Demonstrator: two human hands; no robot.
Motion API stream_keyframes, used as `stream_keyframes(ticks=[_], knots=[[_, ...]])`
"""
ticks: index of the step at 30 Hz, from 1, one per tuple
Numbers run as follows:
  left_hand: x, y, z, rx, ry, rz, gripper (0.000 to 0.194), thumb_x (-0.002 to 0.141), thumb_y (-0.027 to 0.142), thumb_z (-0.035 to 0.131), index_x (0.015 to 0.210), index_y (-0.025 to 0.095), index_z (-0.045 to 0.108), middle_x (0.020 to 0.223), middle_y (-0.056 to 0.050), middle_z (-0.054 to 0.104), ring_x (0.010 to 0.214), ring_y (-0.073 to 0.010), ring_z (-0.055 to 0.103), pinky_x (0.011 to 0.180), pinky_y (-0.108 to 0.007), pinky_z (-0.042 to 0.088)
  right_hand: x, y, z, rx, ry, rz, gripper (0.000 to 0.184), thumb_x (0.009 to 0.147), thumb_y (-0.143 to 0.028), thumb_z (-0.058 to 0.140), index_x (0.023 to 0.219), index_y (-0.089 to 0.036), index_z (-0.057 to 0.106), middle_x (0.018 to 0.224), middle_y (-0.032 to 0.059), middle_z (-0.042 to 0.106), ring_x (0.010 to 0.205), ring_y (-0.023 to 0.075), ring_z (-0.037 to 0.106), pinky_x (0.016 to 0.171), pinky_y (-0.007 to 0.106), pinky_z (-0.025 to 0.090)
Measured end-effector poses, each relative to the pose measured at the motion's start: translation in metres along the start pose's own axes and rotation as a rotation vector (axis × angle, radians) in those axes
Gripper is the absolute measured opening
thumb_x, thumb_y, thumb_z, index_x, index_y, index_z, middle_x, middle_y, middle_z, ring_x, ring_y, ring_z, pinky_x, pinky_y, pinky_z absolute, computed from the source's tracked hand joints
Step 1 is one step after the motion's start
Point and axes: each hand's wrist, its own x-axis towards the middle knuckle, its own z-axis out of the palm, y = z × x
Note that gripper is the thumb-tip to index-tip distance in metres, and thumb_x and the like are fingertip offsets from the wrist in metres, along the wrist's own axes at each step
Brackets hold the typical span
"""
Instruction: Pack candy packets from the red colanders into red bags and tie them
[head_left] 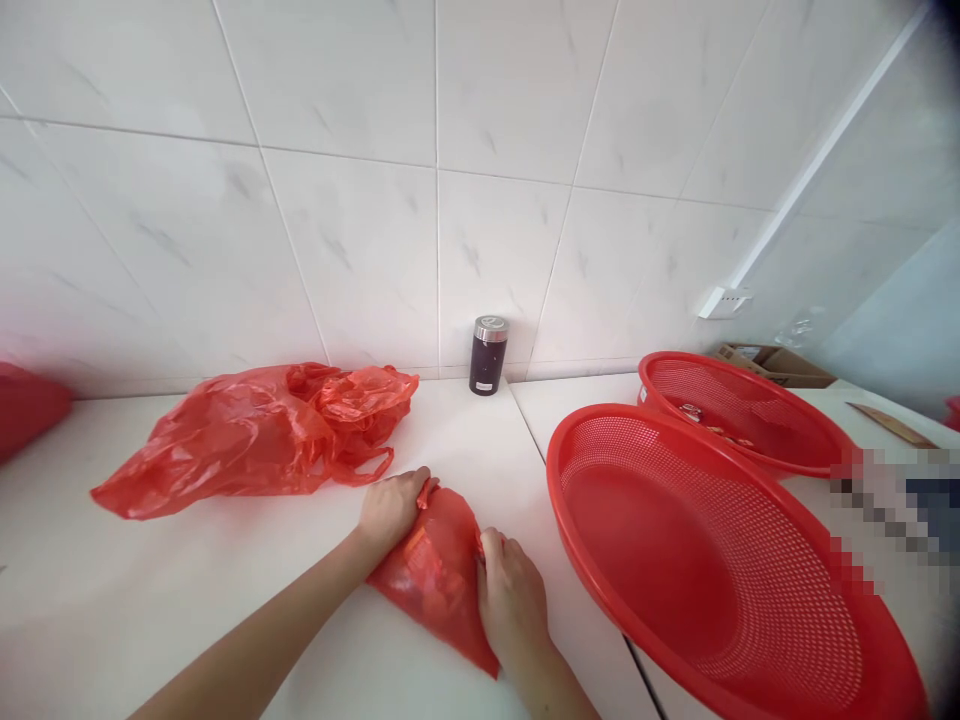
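A small red plastic bag [433, 572] with something inside lies on the white counter [187, 590] in front of me. My left hand [391, 508] is closed on the bag's top left corner, fingers curled over the bunched plastic. My right hand [512, 600] grips the bag's right edge, fingers folded onto it. A larger crumpled red plastic bag [255, 435] lies apart on the counter behind and to the left of my left hand.
A big red perforated basket [720, 580] sits at the right, overhanging the counter, with a second red basket [742, 410] behind it. A dark jar with a silver lid [488, 356] stands by the tiled wall. A cardboard box [772, 362] sits at far right.
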Motion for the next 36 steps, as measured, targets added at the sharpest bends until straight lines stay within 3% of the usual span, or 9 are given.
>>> stream_keyframes(ticks=[8, 14, 21, 23, 25, 28, 30, 32, 36], knots=[[-0.007, -0.001, -0.006, -0.023, -0.013, -0.021, 0.025, 0.092, 0.036, 0.055, 0.104, 0.015, 0.062, 0.097, -0.005, 0.067, 0.083, -0.0176, 0.065, 0.076, -0.038, 0.055, 0.0, -0.002, -0.01, -0.029, -0.05, -0.078, 0.032, 0.076, 0.005, 0.035, 0.087, -0.02, 0.053, 0.078, 0.0051, 0.063, 0.07, 0.0215, 0.056, 0.057, 0.029, 0.03], [-0.039, -0.036, -0.017, -0.151, 0.047, -0.114, 0.029, 0.093, 0.039, 0.051, 0.108, 0.017, 0.062, 0.102, -0.006, 0.068, 0.087, -0.0185, 0.065, 0.081, -0.041, 0.053, -0.025, 0.006, -0.022, 0.033, -0.04, -0.075, 0.017, 0.082, -0.005, 0.039, 0.082, -0.022, 0.045, 0.073, 0.0021, 0.059, 0.063, 0.0185, 0.056, 0.054, 0.027, 0.033], [-0.084, -0.065, -0.048, -0.29, 0.05, -0.133, 0.049, 0.095, 0.051, 0.03, 0.074, 0.019, 0.062, 0.063, -0.001, 0.066, 0.055, -0.0155, 0.061, 0.054, -0.028, 0.048, -0.046, 0.008, -0.038, 0.431, -0.177, 0.055, 0.018, 0.088, -0.023, 0.041, 0.077, -0.026, 0.027, 0.068, -0.0026, 0.054, 0.057, 0.0167, 0.053, 0.051, 0.025, 0.038], [-0.092, -0.06, -0.063, -0.261, 0.135, -0.115, 0.04, 0.093, 0.047, 0.033, 0.089, 0.02, 0.061, 0.078, -0.006, 0.071, 0.065, -0.0204, 0.065, 0.06, -0.033, 0.05, -0.045, 0.007, -0.042, 0.548, -0.173, 0.073, 0.017, 0.09, -0.028, 0.041, 0.079, -0.026, 0.028, 0.072, -0.0015, 0.058, 0.061, 0.0171, 0.055, 0.053, 0.026, 0.041], [-0.095, -0.046, -0.076, -0.217, 0.226, -0.036, 0.035, 0.094, 0.041, 0.034, 0.109, 0.02, 0.057, 0.111, -0.014, 0.068, 0.095, -0.0278, 0.064, 0.081, -0.045, 0.049, -0.043, 0.004, -0.045, 0.622, -0.128, 0.078, 0.015, 0.092, -0.032, 0.042, 0.081, -0.025, 0.033, 0.078, 0.0005, 0.061, 0.064, 0.0176, 0.058, 0.056, 0.027, 0.043], [-0.093, -0.013, -0.081, -0.178, 0.214, 0.248, 0.032, 0.094, 0.039, 0.041, 0.117, 0.025, 0.058, 0.136, -0.01, 0.055, 0.128, -0.0294, 0.043, 0.107, -0.049, 0.029, -0.042, -0.004, -0.051, 0.661, -0.056, 0.041, 0.016, 0.093, -0.037, 0.043, 0.083, -0.024, 0.04, 0.076, 0.0007, 0.061, 0.065, 0.0175, 0.057, 0.057, 0.026, 0.044], [-0.092, 0.009, -0.073, -0.174, 0.088, 0.433, 0.026, 0.089, 0.039, 0.053, 0.111, 0.028, 0.063, 0.119, -0.006, 0.066, 0.115, -0.0261, 0.054, 0.102, -0.041, 0.036, -0.041, -0.011, -0.054, 0.708, -0.033, -0.003, 0.016, 0.093, -0.038, 0.043, 0.086, -0.024, 0.044, 0.073, -0.0002, 0.059, 0.064, 0.0164, 0.056, 0.055, 0.025, 0.043], [-0.096, 0.022, -0.064, -0.17, -0.027, 0.502, 0.021, 0.086, 0.035, 0.058, 0.103, 0.026, 0.066, 0.097, -0.005, 0.072, 0.091, -0.0235, 0.063, 0.086, -0.036, 0.045, -0.042, -0.017, -0.057, 0.795, -0.005, 0.011, 0.018, 0.094, -0.04, 0.044, 0.087, -0.023, 0.045, 0.072, -0.0004, 0.058, 0.062, 0.0155, 0.055, 0.055, 0.024, 0.044], [-0.125, 0.012, -0.07, -0.188, -0.12, 0.334, 0.013, 0.087, 0.03, 0.052, 0.088, 0.023, 0.063, 0.082, -0.003, 0.069, 0.072, -0.0202, 0.06, 0.065, -0.03, 0.043, -0.041, -0.02, -0.055, 1.022, 0.012, 0.163, 0.024, 0.091, -0.046, 0.049, 0.094, -0.023, 0.044, 0.08, 0.0033, 0.064, 0.071, 0.0182, 0.064, 0.059, 0.026, 0.05]])
